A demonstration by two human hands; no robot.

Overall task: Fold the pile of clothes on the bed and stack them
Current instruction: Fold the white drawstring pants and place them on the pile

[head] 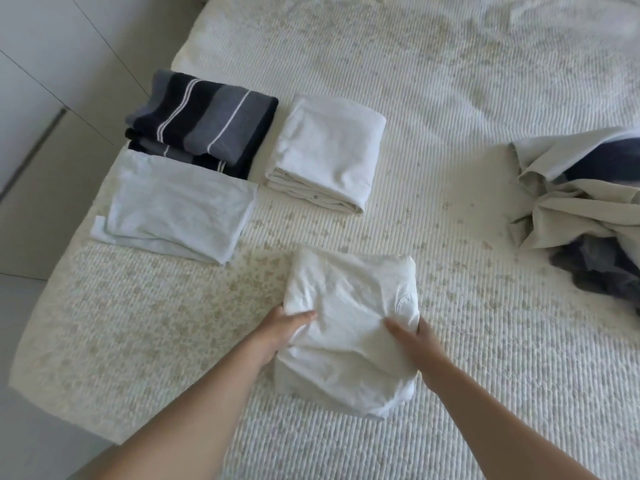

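Head view: both hands — left (pixel 289 327), right (pixel 410 337) — grasp the soft, light white shirt (pixel 349 327) by its side edges, near the folded stacks (pixel 325 154); likely floppy, so support underneath.

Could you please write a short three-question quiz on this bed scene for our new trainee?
1. True or false: both hands grip the white folded garment.
2. How many folded items lie apart from that garment? A) two B) three C) five
3. Where is the unfolded pile: to the person's left or right?

Key:
1. True: left hand and right hand hold its sides.
2. B: striped garment, pale blue garment, white folded item.
3. Right.
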